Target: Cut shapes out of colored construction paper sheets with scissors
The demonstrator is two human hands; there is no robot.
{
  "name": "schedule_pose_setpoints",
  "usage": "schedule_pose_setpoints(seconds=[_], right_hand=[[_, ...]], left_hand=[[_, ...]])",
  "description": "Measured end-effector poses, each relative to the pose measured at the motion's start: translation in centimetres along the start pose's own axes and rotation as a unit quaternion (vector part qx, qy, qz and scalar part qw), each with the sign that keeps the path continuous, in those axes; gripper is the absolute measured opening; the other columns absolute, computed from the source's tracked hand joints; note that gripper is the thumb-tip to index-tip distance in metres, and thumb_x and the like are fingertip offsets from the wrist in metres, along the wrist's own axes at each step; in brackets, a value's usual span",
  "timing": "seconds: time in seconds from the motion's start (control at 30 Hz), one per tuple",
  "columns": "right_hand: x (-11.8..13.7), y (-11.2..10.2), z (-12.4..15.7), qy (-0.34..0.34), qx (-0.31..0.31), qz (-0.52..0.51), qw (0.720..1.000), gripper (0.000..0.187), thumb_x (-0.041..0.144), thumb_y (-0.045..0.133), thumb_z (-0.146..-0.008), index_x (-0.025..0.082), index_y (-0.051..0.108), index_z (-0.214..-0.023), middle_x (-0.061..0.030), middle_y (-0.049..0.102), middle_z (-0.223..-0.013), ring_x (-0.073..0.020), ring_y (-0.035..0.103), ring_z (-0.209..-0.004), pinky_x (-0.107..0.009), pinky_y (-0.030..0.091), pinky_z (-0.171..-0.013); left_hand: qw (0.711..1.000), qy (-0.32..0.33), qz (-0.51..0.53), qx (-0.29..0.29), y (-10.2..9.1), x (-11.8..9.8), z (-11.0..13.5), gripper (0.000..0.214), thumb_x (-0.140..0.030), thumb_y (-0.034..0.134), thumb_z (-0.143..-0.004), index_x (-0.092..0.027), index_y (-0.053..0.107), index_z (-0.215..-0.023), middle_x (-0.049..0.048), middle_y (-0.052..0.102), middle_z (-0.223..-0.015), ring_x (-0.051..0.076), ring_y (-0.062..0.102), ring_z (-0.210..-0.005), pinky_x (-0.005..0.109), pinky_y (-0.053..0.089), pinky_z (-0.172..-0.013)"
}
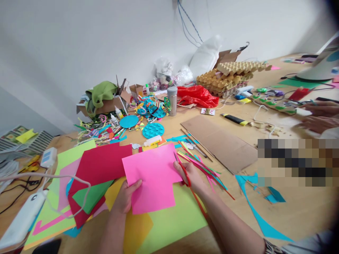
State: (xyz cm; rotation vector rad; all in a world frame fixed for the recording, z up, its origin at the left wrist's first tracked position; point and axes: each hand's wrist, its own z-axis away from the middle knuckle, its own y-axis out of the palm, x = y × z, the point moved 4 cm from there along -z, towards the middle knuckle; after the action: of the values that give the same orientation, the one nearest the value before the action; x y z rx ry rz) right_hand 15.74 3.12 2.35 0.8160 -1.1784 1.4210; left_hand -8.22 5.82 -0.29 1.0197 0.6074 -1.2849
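My left hand (129,195) pinches the left edge of a pink sheet of paper (152,180), thumb on top. The sheet has a notch cut out of its lower right corner. In my right hand (192,174) is a pair of scissors with red handles (187,174). Its blades lie at the right edge of the pink sheet, near the top right. Below the sheet lie lime green paper (180,215) and yellow paper (137,225). Dark red paper (103,164) and a green piece (92,195) are left of my left hand.
Thin coloured paper strips (209,169) lie right of the scissors. Beyond them is a flat cardboard piece (219,141). A steel flask (172,100), a red plastic bag (197,97) and egg trays (225,79) stand farther back. Another person's hands (320,114) are at the right. A white cable (86,190) loops at the left.
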Motion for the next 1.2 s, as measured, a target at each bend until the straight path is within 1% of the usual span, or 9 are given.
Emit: schedule_pose_setpoints(seconds=[0.1, 0.23, 0.4, 0.5, 0.63, 1.07, 1.2], right_hand=[[0.3, -0.1, 0.1, 0.006, 0.003, -0.003, 1.0, 0.051, 0.065, 0.049, -0.075, 0.02, 0.039, -0.054, 0.0033, 0.038, -0.044, -0.0098, 0.04, -0.037, -0.023, 0.031, -0.039], [1.0, -0.3, 0.4, -0.01, -0.007, 0.021, 1.0, 0.052, 0.066, 0.049, -0.074, 0.02, 0.035, -0.052, 0.0046, 0.032, -0.044, -0.0081, 0.034, -0.039, -0.022, 0.024, -0.039], [1.3, -0.4, 0.5, -0.026, 0.0, 0.025, 0.999, 0.054, 0.069, 0.046, -0.074, 0.021, 0.033, -0.053, 0.0049, 0.031, -0.045, -0.0076, 0.03, -0.042, -0.022, 0.021, -0.042], [1.5, -0.4, 0.7, -0.017, 0.006, 0.031, 0.999, 0.054, 0.068, 0.048, -0.074, 0.021, 0.033, -0.053, 0.0046, 0.032, -0.045, -0.0079, 0.03, -0.042, -0.023, 0.021, -0.043], [1.8, -0.6, 1.0, -0.005, 0.014, 0.039, 0.999, 0.052, 0.065, 0.049, -0.076, 0.02, 0.037, -0.052, 0.0036, 0.036, -0.044, -0.0083, 0.031, -0.041, -0.024, 0.021, -0.043], [1.4, -0.6, 0.8, -0.028, 0.017, -0.003, 0.999, 0.053, 0.065, 0.047, -0.079, 0.019, 0.039, -0.053, 0.0035, 0.035, -0.047, -0.0083, 0.031, -0.044, -0.023, 0.021, -0.044], [0.9, -0.4, 0.5, -0.036, 0.016, -0.029, 0.999, 0.051, 0.062, 0.048, -0.08, 0.018, 0.04, -0.054, 0.0038, 0.035, -0.048, -0.0079, 0.031, -0.044, -0.022, 0.021, -0.044]], left_hand=[[1.0, -0.001, 0.0, -0.002, 0.0, 0.0, 0.1, 0.033, -0.028, 0.082, -0.058, -0.014, 0.071, -0.085, 0.0086, 0.074, -0.081, 0.025, 0.069, -0.07, 0.038, 0.053, -0.07], [1.0, 0.002, 0.0, 0.004, -0.2, 0.0, 0.1, 0.033, -0.027, 0.081, -0.059, -0.014, 0.071, -0.087, 0.0086, 0.074, -0.082, 0.024, 0.069, -0.07, 0.036, 0.054, -0.069], [1.0, 0.006, 0.001, -0.006, -0.3, 0.0, -0.1, 0.032, -0.027, 0.081, -0.059, -0.014, 0.071, -0.086, 0.0082, 0.074, -0.078, 0.024, 0.068, -0.067, 0.035, 0.054, -0.065], [1.0, 0.007, 0.007, -0.019, -0.5, 0.0, -0.2, 0.034, -0.027, 0.082, -0.056, -0.013, 0.071, -0.084, 0.0083, 0.073, -0.076, 0.024, 0.068, -0.066, 0.035, 0.054, -0.065], [1.0, -0.003, 0.014, -0.008, -0.5, 0.2, -0.2, 0.032, -0.025, 0.082, -0.057, -0.012, 0.071, -0.084, 0.0089, 0.074, -0.076, 0.023, 0.069, -0.066, 0.035, 0.054, -0.065], [1.0, -0.025, 0.015, 0.008, -0.2, 0.2, 0.0, 0.031, -0.024, 0.082, -0.058, -0.012, 0.072, -0.084, 0.009, 0.074, -0.077, 0.023, 0.069, -0.066, 0.035, 0.055, -0.067], [0.999, -0.032, 0.016, 0.012, -0.2, 0.2, 0.1, 0.031, -0.024, 0.082, -0.058, -0.012, 0.072, -0.084, 0.0093, 0.074, -0.078, 0.023, 0.069, -0.066, 0.035, 0.055, -0.067]])
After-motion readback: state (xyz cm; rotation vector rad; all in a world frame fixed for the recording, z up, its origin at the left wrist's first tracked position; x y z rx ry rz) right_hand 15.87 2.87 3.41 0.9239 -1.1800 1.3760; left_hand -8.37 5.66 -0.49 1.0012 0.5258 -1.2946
